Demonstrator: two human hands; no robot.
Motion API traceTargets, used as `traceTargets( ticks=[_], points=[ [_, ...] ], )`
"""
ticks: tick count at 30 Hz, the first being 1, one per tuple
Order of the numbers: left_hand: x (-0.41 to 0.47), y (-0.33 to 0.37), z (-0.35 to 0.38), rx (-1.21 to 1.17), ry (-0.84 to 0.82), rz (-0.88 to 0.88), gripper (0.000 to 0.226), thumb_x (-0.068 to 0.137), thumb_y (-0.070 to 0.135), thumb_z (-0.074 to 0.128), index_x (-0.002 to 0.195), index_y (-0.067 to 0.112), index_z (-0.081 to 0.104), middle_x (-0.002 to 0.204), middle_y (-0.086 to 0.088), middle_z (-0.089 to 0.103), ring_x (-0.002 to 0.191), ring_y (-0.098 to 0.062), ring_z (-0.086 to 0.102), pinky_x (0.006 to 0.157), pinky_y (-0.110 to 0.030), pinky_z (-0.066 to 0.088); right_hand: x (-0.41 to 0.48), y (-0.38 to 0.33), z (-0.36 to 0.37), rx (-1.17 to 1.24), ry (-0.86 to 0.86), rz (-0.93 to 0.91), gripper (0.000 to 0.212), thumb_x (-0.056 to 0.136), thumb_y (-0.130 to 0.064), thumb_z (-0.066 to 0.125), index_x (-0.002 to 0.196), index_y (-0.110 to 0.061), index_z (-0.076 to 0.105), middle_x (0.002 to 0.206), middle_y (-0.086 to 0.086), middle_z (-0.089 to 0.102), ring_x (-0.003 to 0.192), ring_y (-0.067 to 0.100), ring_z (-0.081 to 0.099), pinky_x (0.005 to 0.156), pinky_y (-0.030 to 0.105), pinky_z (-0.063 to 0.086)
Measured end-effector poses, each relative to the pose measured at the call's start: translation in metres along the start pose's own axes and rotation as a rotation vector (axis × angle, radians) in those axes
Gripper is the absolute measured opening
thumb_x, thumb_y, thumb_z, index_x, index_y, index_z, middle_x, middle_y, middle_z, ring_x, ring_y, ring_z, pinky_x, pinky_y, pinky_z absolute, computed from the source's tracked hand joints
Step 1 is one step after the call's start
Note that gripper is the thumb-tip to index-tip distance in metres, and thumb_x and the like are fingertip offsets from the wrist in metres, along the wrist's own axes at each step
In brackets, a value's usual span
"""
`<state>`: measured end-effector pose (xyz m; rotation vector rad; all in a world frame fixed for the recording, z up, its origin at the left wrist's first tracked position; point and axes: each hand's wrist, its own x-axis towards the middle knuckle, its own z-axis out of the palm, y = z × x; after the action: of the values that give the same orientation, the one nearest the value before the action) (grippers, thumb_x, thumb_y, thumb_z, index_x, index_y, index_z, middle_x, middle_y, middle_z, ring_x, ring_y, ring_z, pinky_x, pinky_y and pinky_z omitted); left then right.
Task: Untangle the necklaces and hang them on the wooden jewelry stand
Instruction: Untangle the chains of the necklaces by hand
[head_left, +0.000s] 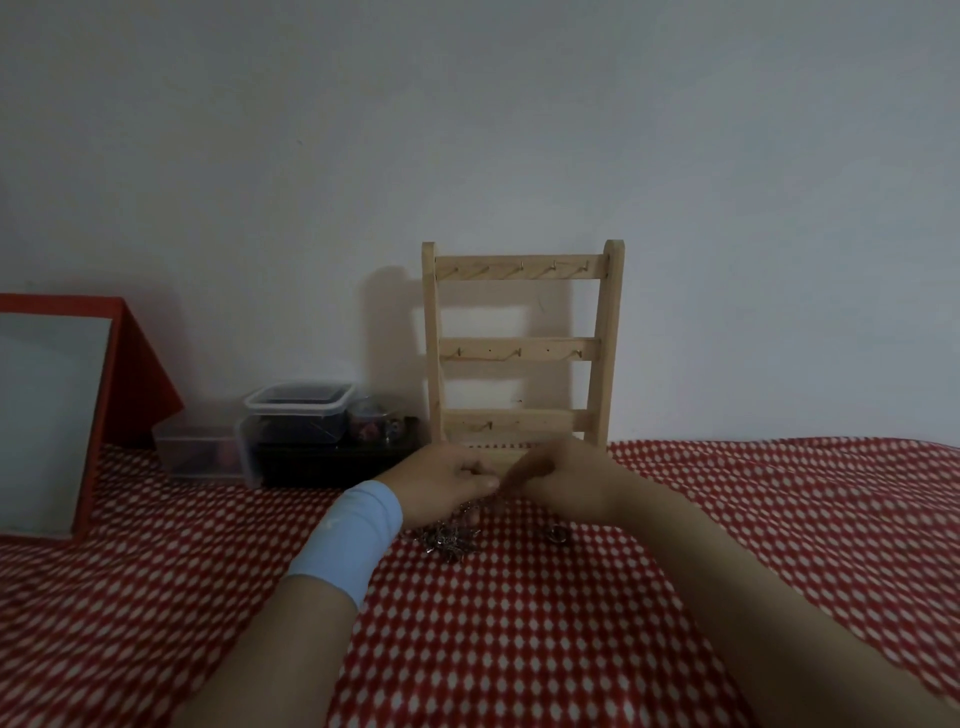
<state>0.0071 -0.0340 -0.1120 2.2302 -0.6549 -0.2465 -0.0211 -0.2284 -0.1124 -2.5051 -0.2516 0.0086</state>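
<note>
Head view: tangled silvery necklaces (449, 540)

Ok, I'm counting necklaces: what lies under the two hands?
A silvery tangle of necklaces on the red patterned cloth, strands rising to the left hand and right hand. A small dark piece lies apart. The pinched part is hidden.

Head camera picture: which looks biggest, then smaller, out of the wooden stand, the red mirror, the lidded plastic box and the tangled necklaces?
1. wooden jewelry stand and red-framed mirror: look alike; the mirror is nearer and cut off, so unranked.
2. lidded plastic box.
3. tangled necklaces.
</note>
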Motion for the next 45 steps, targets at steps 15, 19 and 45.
traceTargets(
  ticks=[15,19,45],
  points=[
    [-0.002,-0.004,-0.005,-0.048,0.109,-0.01,0.026,0.074,0.016,0.082,0.094,0.029,0.071,0.087,0.006,0.072,0.086,-0.006,0.068,0.092,-0.03,0.053,0.001,0.004,0.008,0.233,0.19,-0.067,0.003,0.085,-0.025,0.081,0.083,-0.024,0.079,0.085,-0.009,0.077,0.082,0.002,0.072,0.081,0.021,0.058],
    [-0.003,-0.001,-0.004,0.016,0.211,0.056,0.024,0.071,0.017,0.085,0.089,0.03,0.074,0.089,0.008,0.071,0.087,-0.005,0.066,0.085,-0.024,0.053,0.0,0.004,0.008,0.142,0.216,-0.072,0.008,0.086,-0.031,0.079,0.079,-0.029,0.076,0.083,-0.009,0.077,0.08,0.004,0.071,0.079,0.023,0.06],
    [0.001,0.002,-0.002,-0.103,0.177,0.062,0.013,0.088,0.021,0.07,0.098,0.027,0.073,0.101,0.01,0.072,0.096,-0.001,0.065,0.083,-0.013,0.05,-0.009,-0.007,0.001,0.484,0.078,-0.001,0.029,0.107,-0.03,0.05,0.097,-0.01,0.069,0.08,-0.001,0.072,0.053,0.006,0.058,0.052,0.021,0.048]
  ],
)
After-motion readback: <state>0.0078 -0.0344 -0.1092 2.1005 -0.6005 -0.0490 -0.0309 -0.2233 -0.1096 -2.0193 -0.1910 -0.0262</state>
